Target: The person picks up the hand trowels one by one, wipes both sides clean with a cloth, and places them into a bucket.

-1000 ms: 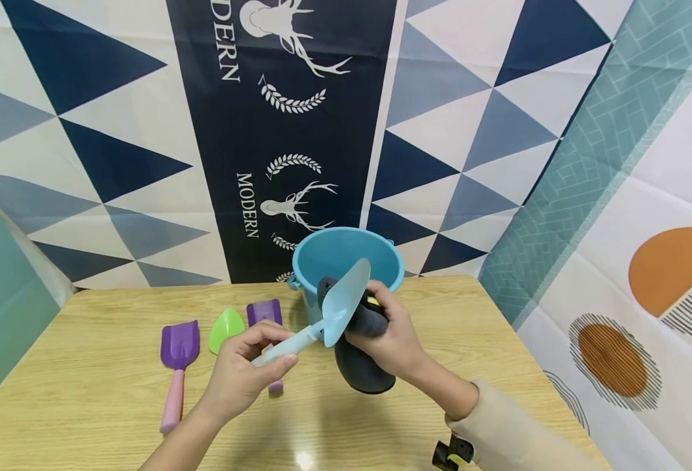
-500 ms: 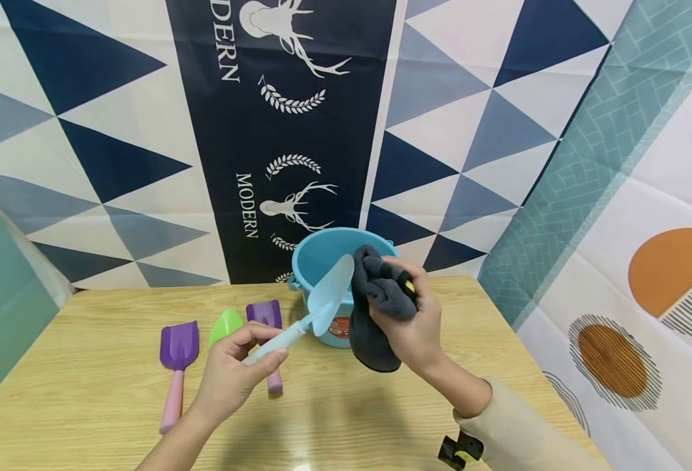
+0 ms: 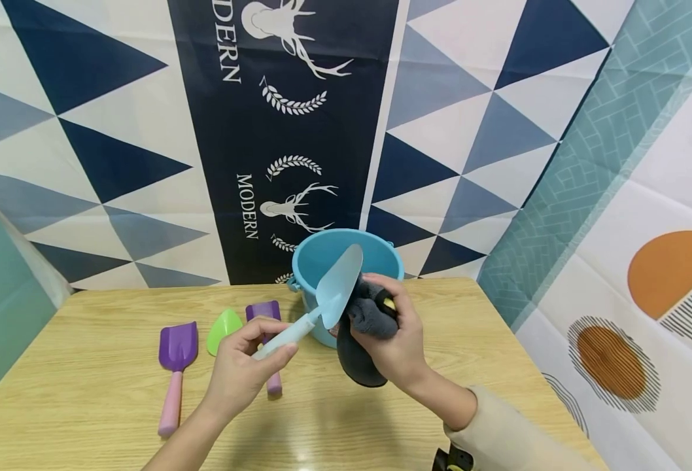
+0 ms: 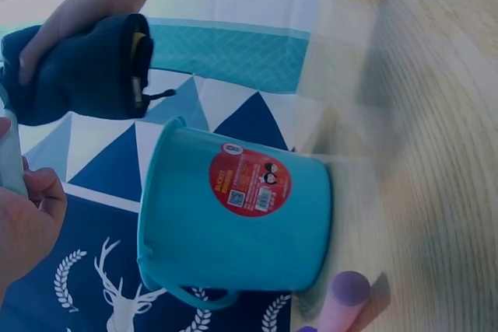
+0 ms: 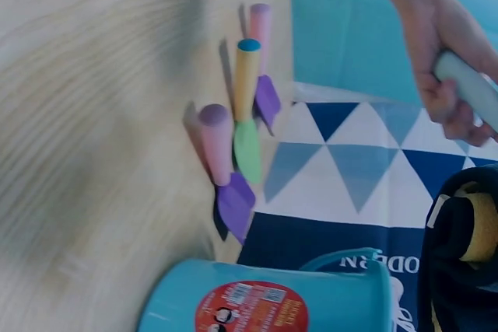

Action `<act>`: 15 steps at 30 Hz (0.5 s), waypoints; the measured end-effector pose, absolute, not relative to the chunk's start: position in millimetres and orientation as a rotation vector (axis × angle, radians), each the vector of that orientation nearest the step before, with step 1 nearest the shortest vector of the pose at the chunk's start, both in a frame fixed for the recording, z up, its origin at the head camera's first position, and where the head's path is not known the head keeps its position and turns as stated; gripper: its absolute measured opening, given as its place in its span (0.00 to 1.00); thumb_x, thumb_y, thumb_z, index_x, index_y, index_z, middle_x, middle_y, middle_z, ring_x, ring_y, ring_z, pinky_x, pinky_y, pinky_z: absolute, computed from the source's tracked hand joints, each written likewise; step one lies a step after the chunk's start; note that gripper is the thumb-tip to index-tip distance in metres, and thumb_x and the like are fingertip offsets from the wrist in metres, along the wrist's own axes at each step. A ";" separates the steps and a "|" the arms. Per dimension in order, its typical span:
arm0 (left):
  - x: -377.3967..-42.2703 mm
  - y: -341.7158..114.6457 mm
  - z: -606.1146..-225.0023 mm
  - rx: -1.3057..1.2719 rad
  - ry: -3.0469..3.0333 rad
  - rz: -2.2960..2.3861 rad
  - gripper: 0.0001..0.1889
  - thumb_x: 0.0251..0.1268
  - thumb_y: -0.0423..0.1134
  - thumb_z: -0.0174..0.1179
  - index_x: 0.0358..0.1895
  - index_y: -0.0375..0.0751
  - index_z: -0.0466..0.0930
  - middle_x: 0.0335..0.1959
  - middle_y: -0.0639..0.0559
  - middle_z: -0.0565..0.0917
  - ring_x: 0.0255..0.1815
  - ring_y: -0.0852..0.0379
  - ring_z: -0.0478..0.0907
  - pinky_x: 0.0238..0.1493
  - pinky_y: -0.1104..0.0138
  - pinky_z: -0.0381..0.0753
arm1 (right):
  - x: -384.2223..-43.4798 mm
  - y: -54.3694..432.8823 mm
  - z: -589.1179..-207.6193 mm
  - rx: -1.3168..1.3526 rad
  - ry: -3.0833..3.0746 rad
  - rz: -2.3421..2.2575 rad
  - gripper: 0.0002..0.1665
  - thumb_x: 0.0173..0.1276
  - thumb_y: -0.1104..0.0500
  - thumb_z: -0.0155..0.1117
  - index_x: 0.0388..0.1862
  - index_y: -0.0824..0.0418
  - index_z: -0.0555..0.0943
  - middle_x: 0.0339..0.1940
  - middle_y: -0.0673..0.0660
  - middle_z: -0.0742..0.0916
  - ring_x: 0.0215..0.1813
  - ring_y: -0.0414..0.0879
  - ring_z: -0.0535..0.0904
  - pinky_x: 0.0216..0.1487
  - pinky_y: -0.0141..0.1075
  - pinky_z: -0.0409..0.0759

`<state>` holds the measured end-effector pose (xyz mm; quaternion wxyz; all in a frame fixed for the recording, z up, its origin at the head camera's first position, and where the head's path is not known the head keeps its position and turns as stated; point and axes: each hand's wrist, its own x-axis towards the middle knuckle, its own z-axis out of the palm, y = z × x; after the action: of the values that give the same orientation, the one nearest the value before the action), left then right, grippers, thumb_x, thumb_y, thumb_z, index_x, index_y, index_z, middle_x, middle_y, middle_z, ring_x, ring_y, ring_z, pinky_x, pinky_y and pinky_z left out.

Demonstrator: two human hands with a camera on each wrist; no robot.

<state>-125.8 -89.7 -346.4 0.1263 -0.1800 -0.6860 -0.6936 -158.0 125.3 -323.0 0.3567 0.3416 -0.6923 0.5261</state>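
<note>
My left hand [image 3: 240,373] pinches the handle of a light blue hand trowel [image 3: 335,288], its blade tilted up and to the right before the bucket's mouth. In my right hand [image 3: 399,343] is a bunched, dark grey fleecy cloth [image 3: 372,320] with a smooth black rounded part hanging below it. The cloth lies against the blade's right edge in the head view. A yellow piece [image 5: 481,227] shows inside the bundle in the right wrist view. Between thumb and fingers sits the trowel handle [image 5: 467,91]; its blade is out of that frame.
A blue bucket [image 4: 187,215] with a red label stands at the table's back. Left of it lie a purple shovel [image 3: 263,311], a green-bladed trowel [image 5: 247,83] with a yellow handle, and another purple shovel [image 3: 178,347]. A patterned cloth wall [image 3: 287,131] rises behind the wooden table [image 3: 104,366].
The cloth in my right hand swung right, away from the blade, at half a second ago, then came back left against it. My left hand keeps hold of the trowel, shifting slightly.
</note>
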 end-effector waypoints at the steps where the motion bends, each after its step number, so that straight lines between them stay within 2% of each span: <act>1: -125.9 -89.5 -346.0 -0.520 -1.992 -2.024 0.11 0.53 0.28 0.65 0.41 0.32 0.81 0.32 0.55 0.79 0.28 0.64 0.73 0.29 0.72 0.76 | -157.2 125.0 -324.6 0.884 -1.816 1.359 0.32 0.46 0.75 0.66 0.54 0.71 0.70 0.55 0.52 0.78 0.57 0.39 0.75 0.55 0.31 0.77; 5: -126.1 -89.6 -345.8 -0.498 -1.989 -2.024 0.11 0.54 0.29 0.65 0.41 0.32 0.81 0.32 0.54 0.79 0.28 0.63 0.74 0.29 0.71 0.76 | -155.8 124.8 -326.6 0.872 -1.902 1.356 0.34 0.46 0.76 0.67 0.55 0.68 0.71 0.53 0.61 0.78 0.56 0.39 0.76 0.51 0.33 0.79; 7: -126.0 -89.8 -346.4 -0.485 -1.995 -2.019 0.11 0.53 0.27 0.64 0.41 0.32 0.81 0.32 0.56 0.79 0.28 0.63 0.74 0.29 0.71 0.76 | -156.6 126.2 -325.4 0.849 -1.903 1.343 0.34 0.45 0.76 0.67 0.55 0.68 0.71 0.53 0.63 0.79 0.55 0.38 0.76 0.50 0.32 0.79; 15: -126.7 -92.5 -351.3 -0.416 -2.035 -1.990 0.12 0.52 0.26 0.65 0.42 0.30 0.80 0.33 0.59 0.80 0.31 0.64 0.76 0.30 0.72 0.77 | -159.6 136.1 -312.8 0.759 -1.775 1.364 0.31 0.46 0.76 0.64 0.54 0.74 0.70 0.55 0.44 0.77 0.56 0.36 0.76 0.52 0.27 0.77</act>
<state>-126.7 -92.5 -351.3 0.1322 -0.1435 -0.7013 -0.6856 -159.6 136.1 -312.8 0.3793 0.2969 -0.6948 0.5340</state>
